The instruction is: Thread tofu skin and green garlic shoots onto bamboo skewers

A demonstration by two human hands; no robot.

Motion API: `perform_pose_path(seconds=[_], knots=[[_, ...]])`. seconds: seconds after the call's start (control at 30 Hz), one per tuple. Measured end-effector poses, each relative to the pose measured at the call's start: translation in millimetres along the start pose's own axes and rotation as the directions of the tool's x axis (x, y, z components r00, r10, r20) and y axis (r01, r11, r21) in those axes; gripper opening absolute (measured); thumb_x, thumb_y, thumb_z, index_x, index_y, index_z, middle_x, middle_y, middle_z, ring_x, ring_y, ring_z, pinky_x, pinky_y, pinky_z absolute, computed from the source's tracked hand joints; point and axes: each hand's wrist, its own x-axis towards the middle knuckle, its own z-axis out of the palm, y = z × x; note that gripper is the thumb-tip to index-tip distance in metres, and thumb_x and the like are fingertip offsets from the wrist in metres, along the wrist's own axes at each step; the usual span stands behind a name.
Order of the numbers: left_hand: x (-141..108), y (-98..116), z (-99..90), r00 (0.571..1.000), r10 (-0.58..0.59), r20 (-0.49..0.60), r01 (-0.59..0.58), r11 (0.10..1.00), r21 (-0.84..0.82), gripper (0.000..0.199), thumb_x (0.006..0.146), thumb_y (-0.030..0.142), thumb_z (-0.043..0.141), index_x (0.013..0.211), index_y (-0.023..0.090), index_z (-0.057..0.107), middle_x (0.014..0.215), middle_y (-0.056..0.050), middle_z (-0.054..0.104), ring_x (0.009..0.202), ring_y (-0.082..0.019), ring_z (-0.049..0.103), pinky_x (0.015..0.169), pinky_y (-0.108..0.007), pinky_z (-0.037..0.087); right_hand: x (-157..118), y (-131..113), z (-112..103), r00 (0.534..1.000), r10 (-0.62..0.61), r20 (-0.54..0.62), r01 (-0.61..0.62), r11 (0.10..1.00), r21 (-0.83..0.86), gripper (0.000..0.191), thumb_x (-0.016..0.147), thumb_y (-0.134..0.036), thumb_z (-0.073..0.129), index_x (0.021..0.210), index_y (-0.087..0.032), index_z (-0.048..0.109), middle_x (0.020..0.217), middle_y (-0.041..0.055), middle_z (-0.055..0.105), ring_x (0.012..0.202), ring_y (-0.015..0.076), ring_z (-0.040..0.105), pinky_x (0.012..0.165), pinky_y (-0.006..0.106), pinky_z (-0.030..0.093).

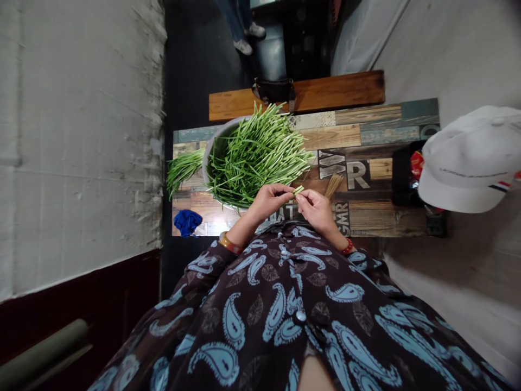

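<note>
Short pale-green chive stems are pinched between my two hands, just in front of my body over the near side of the table. My left hand closes its thumb and fingertips on them from the left. From the right, my right hand grips them with thumb and forefinger. Just beyond my hands, a large heap of long green chives fills a grey basin and spills over its right rim. A small bundle of thin brown sticks lies beside my right hand.
Another chive bunch rests left of the basin, with a blue cloth nearer me. A white cap stands at the right end of the patterned table. Behind are a wooden bench, a dark bag and a person's legs.
</note>
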Motion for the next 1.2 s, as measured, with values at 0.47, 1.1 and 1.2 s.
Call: perform_pose_path(seconds=[0.47, 1.1, 1.2], knots=[[0.3, -7.8, 0.5, 0.997, 0.057, -0.045, -0.051, 0.992, 0.113, 0.019, 0.075, 0.031, 0.071, 0.079, 0.013, 0.076, 0.077, -0.005, 0.074, 0.073, -0.016, 0.063, 0.069, -0.026, 0.048, 0.5, 1.4, 1.2, 1.000, 0.010, -0.018, -0.011, 0.999, -0.031, 0.026, 0.085, -0.044, 0.058, 0.082, -0.018, 0.061, 0.061, -0.0007, 0.060, 0.049, 0.0109, 0.048, 0.048, 0.023, 0.037], [-3.0, -7.3, -3.3, 1.000, 0.013, -0.013, -0.013, 0.999, -0.036, 0.025, 0.073, 0.035, 0.076, 0.085, 0.013, 0.078, 0.082, -0.007, 0.074, 0.076, -0.016, 0.064, 0.073, -0.027, 0.051, -1.9, -5.3, 2.2, 1.000, 0.024, -0.010, -0.021, 0.980, 0.199, 0.035, 0.082, -0.053, 0.069, 0.084, -0.018, 0.063, 0.064, -0.0019, 0.062, 0.044, 0.0073, 0.047, 0.042, 0.021, 0.035], [-2.8, -6.3, -2.8, 0.999, 0.027, -0.039, -0.029, 0.999, -0.042, 0.023, 0.073, 0.034, 0.076, 0.082, 0.013, 0.077, 0.080, -0.006, 0.073, 0.074, -0.015, 0.063, 0.071, -0.026, 0.050, -2.6, -6.8, 2.6, 1.000, 0.000, -0.009, 0.001, 0.981, 0.194, 0.032, 0.084, -0.051, 0.068, 0.086, -0.018, 0.064, 0.064, -0.0023, 0.061, 0.043, 0.0072, 0.046, 0.041, 0.021, 0.034]])
